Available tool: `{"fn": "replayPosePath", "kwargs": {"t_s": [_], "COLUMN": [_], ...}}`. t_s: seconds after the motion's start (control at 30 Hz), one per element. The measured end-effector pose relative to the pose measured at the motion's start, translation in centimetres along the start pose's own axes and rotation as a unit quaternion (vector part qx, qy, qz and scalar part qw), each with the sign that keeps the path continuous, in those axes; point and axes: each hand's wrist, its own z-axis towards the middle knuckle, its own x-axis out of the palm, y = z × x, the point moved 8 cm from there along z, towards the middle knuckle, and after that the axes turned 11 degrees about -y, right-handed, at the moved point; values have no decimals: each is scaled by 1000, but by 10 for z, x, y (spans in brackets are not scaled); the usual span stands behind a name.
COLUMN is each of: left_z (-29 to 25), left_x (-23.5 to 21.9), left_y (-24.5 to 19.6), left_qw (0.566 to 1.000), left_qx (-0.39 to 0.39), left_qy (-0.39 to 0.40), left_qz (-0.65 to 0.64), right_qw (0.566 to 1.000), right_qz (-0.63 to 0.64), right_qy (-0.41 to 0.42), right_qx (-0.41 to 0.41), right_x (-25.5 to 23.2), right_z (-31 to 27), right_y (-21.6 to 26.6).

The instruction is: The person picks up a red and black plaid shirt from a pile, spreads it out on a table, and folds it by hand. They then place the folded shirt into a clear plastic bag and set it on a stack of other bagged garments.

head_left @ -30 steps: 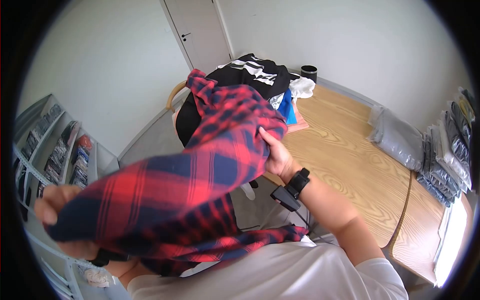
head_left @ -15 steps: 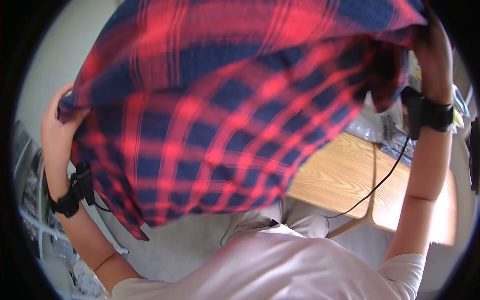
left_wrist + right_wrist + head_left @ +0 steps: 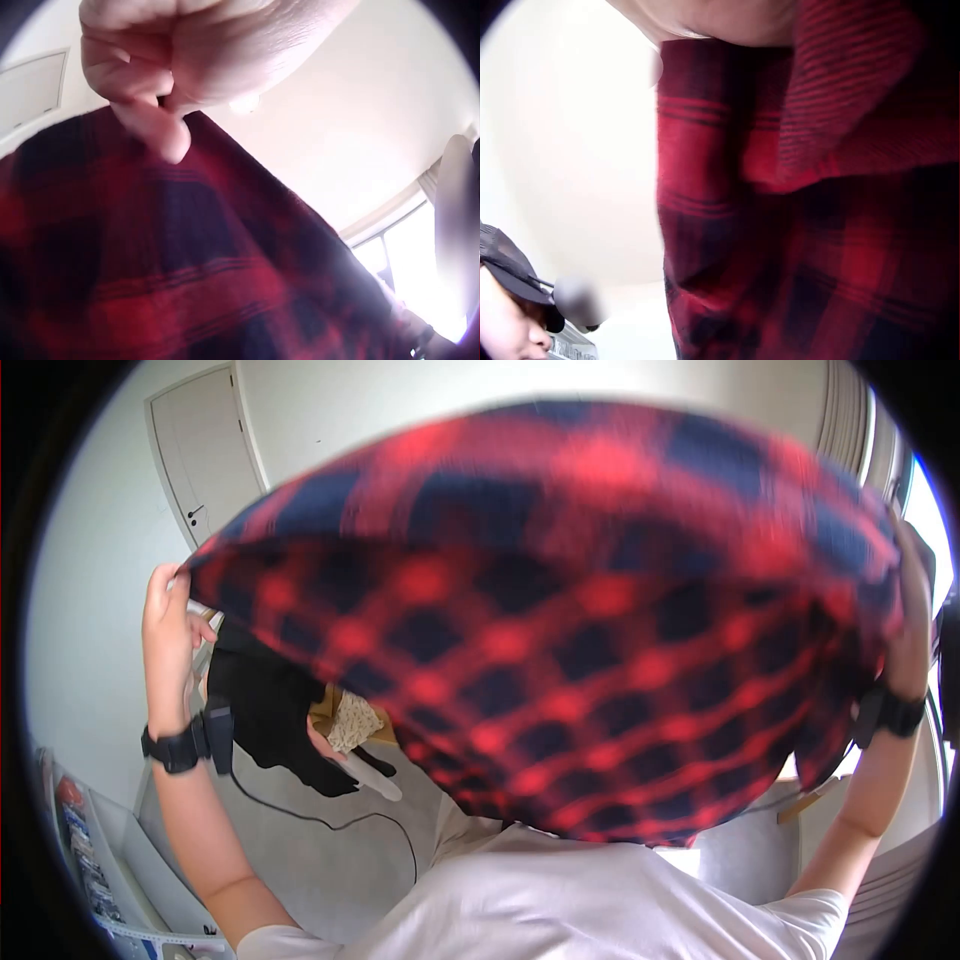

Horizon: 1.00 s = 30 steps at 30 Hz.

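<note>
Red-and-navy plaid is billowing across the head view: the shirt is hanging in the air, held high in front of the person. The left hand is pinching one edge between curled fingers. The right hand is gripping the opposite edge, cloth bunching under it. A door is showing behind.

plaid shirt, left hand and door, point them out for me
plaid shirt (image 3: 560, 660), head view, middle of the spread red and navy cloth
left hand (image 3: 165, 615), head view, back of the hand gripping the shirt's edge
door (image 3: 205, 465), head view, white panel above the handle
</note>
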Motion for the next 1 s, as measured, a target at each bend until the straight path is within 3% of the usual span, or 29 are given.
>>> {"fn": "replayPosePath", "kwargs": {"t_s": [0.07, 0.17, 0.27, 0.3, 0.33, 0.4, 0.43, 0.5, 0.57, 0.67, 0.7, 0.73, 0.77, 0.8, 0.83, 0.87, 0.9, 0.93, 1.0], "left_z": [-10, -15, -29, -29, -25, -16, -5, 28, 58, 103, 110, 108, 93, 73, 50, 28, -2, -36, -86], "left_x": [-14, -57, -64, -65, -58, -46, -34, -2, 48, 154, 191, 227, 264, 296, 320, 338, 351, 360, 364], "left_y": [5, 22, 14, 12, 8, 10, 14, 29, 40, 70, 85, 102, 122, 142, 167, 183, 179, 174, 193], "left_qw": [999, 996, 996, 996, 996, 997, 998, 997, 995, 984, 973, 954, 965, 970, 956, 939, 919, 890, 816], "left_qx": [-20, 56, 60, 65, 68, 67, 62, 72, 98, 153, 173, 193, 173, 148, 179, 211, 176, 139, 107], "left_qy": [-32, -67, -66, -57, -51, -36, -29, -29, -11, 84, 88, 92, 128, 165, 199, 227, 319, 407, 542], "left_qz": [-32, 1, -26, -4, -5, 5, -14, -16, -2, 38, 125, 209, 152, 96, 125, 149, 151, 151, 171], "right_qw": [977, 982, 900, 889, 841, 794, 794, 900, 870, 883, 878, 886, 918, 912, 902, 881, 892, 865, 888], "right_qz": [51, 55, 208, 306, 393, 439, 441, 271, 341, 322, 304, 272, 191, 102, 50, 80, 54, -112, -178], "right_qy": [-62, -38, -165, 13, 190, 191, 188, -68, 2, 16, -51, -52, -48, 16, 136, 178, 285, 233, 261], "right_qx": [199, 179, 347, 341, 321, 375, 374, 335, 355, 340, 367, 373, 345, 398, 407, 430, 347, 430, 333], "right_x": [-1, 4, -1, -1, -7, 15, 32, 29, 61, 107, 119, 123, 142, 145, 157, 163, 165, 155, 144], "right_z": [-50, -110, -150, -145, -144, -143, -140, -116, -91, -48, -43, -33, -54, -64, -88, -115, -138, -157, -179], "right_y": [-31, -32, -69, -89, -101, -107, -106, -129, -153, -204, -236, -293, -265, -311, -321, -340, -363, -356, -353]}}
